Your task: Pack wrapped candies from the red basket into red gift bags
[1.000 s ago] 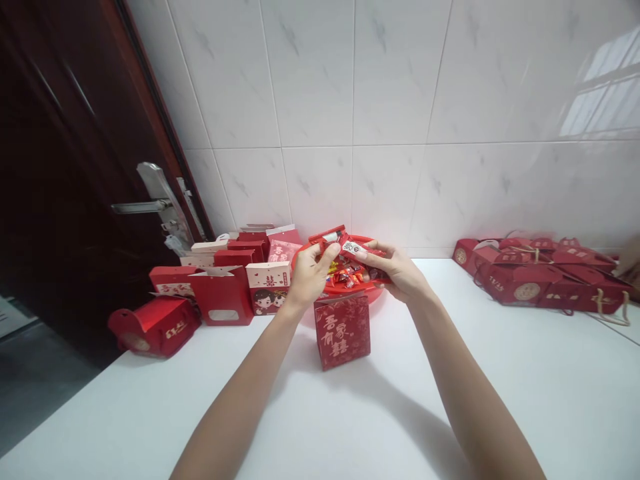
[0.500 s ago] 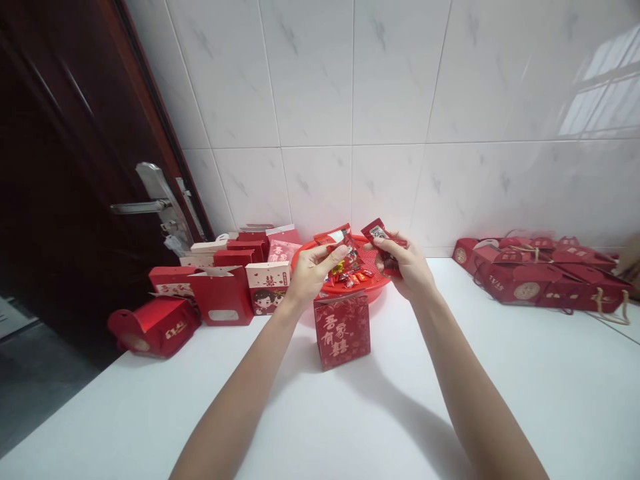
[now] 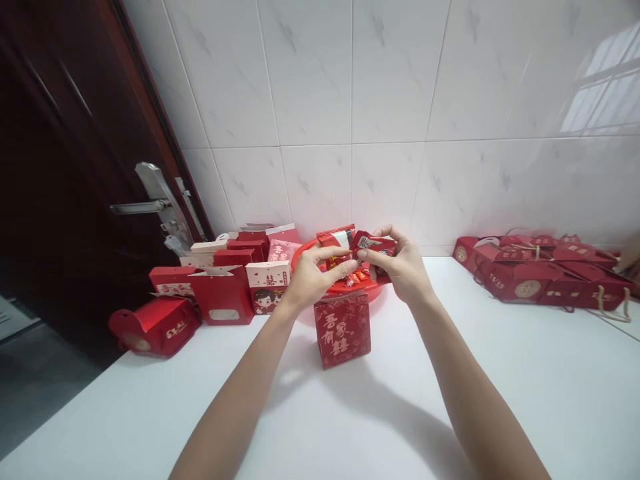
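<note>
My right hand [image 3: 407, 267] is closed around small dark red snack packets [image 3: 375, 243] with pale printing, above the red plastic basket [image 3: 299, 255]. My left hand [image 3: 317, 277] comes in from the other side, its thumb and forefinger pinching at the packets' left edge. Behind the fingers, a larger red and white snack packet [image 3: 340, 237] leans in the basket. Small red-wrapped candies [image 3: 356, 279] lie below it, partly hidden by my hands. In front of the basket stands a dark red gift box [image 3: 343, 331] with gold characters, its top edge facing my hands.
Several red and pink gift boxes [image 3: 223, 297] stand at the left, with a rounded red box [image 3: 157, 325] near the table's left edge. More dark red boxes with cord handles [image 3: 543, 273] are grouped at the right. A tiled wall [image 3: 400, 87] rises behind the white table [image 3: 320, 427].
My left hand has let go of the larger red and white packet, which now rests in the basket. Both hands have drawn together at the dark red packets.
</note>
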Action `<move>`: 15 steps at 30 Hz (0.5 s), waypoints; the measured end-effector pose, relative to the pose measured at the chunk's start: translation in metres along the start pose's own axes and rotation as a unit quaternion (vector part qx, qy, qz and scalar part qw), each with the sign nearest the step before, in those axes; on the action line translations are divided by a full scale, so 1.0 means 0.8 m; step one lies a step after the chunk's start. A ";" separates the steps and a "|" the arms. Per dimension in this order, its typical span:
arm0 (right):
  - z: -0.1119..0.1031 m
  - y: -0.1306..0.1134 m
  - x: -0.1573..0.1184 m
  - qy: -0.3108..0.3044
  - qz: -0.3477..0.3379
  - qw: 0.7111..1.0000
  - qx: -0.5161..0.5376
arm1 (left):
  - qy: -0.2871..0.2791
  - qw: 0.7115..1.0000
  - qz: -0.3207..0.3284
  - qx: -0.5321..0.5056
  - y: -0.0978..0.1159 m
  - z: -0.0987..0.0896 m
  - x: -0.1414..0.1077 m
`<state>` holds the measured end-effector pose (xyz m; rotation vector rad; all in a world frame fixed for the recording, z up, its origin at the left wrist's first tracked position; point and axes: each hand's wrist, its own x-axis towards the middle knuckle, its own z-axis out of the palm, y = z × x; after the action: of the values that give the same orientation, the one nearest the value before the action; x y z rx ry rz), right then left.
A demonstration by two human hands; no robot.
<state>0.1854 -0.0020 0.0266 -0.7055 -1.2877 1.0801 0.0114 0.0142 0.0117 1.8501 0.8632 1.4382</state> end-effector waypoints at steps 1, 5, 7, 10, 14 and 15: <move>0.001 0.000 -0.001 0.003 0.000 1.000 0.002 | 0.002 1.000 -0.004 -0.009 0.001 0.000 0.000; 0.009 0.005 -0.002 0.015 -0.012 0.999 0.032 | 0.000 0.990 -0.046 -0.134 0.001 0.003 -0.001; 0.012 0.009 -0.001 0.018 -0.026 0.998 0.051 | 0.015 0.982 -0.060 -0.179 0.000 0.006 -0.001; 0.014 0.014 0.000 0.029 -0.038 0.996 0.070 | 0.042 0.975 -0.066 -0.207 -0.002 0.010 -0.001; 0.011 0.015 0.003 0.042 -0.027 0.996 0.069 | 0.075 0.972 -0.054 -0.216 0.000 0.011 0.000; 0.009 0.015 0.004 0.048 -0.025 0.996 0.069 | 0.084 0.972 -0.050 -0.214 0.001 0.011 0.000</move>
<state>0.1751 0.0043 0.0183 -0.6102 -1.1325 1.0707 0.0198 0.0131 0.0108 1.3627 0.6487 1.5871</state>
